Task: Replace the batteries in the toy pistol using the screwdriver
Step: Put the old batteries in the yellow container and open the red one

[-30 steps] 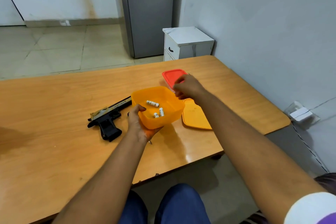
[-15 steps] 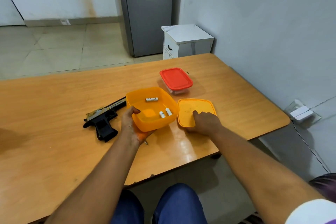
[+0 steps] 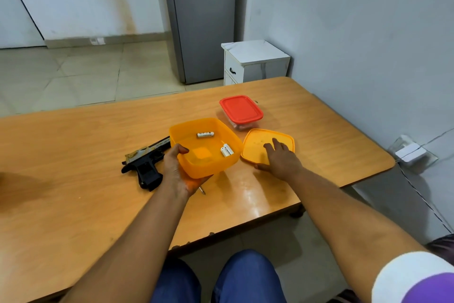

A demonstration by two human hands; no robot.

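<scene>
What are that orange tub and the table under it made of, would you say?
The orange tub looks like thin, slightly see-through plastic: light glows through its walls, and its corners are rounded as if moulded. The table looks like wood or a wood-look laminate with a glossy finish: grain lines run along it and the near edge shows bright reflections. Which of the two, I cannot tell.

Glossy wood-grain surface, glare near its front edge. Translucent orange plastic tub, smooth; matching plastic lid. Matt black plastic grip on toy pistol, slide perhaps metallic-painted. Glossy white wrap on batteries. Smooth red plastic lid.
</scene>
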